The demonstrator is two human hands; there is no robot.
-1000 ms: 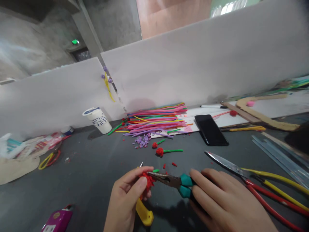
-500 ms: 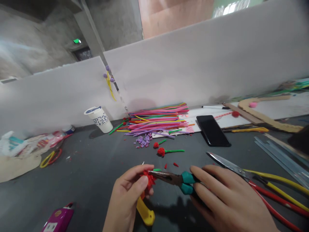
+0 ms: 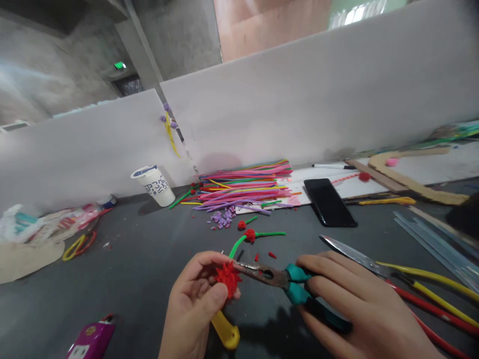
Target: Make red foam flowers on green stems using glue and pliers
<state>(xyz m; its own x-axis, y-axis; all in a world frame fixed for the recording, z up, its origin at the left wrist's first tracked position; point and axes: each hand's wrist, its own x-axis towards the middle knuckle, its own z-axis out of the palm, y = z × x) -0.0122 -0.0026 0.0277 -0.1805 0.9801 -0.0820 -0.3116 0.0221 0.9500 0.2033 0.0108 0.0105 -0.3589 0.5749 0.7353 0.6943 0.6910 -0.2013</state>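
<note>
Head view: red pipe-cleaner flower being worked with pliers, some notes on getting it right

Head camera looks down on a dark table [image 3: 142, 259]. The red flower head [image 3: 227, 277] is pinched between thumb and fingertips of the left hand [image 3: 194, 304], near the front edge and just left of centre, with its green stem [image 3: 236, 245] curving up and away toward the far side. The right hand [image 3: 359, 309] is wrapped around the teal handles of the pliers [image 3: 269, 275], and the rusty nose is pressed right up against the flower. Whether the tips are actually biting the wire can't be told, it's hidden by the fuzz.

For this bit to go well, probably:
- only the wire core should be gripped, not the fluff, or the petals get crushed flat
- the flower should be kept pinned firmly by the left fingers so any twist is taken by the wire and not the stem
- fingertips are best kept clear of the nose, they're very close to it
- small turns should be made, since thin wire can snap if overworked

A yellow handle [image 3: 225, 333] is lying under the left hand. Finished flowers [image 3: 250, 235] are sitting a bit farther out, the pile of coloured pipe cleaners [image 3: 245, 189] is against the far white partition [image 3: 299, 109], with a black phone [image 3: 328, 202] to its right. Big scissors [image 3: 359, 257] are lying just to the right of the right hand.
</note>
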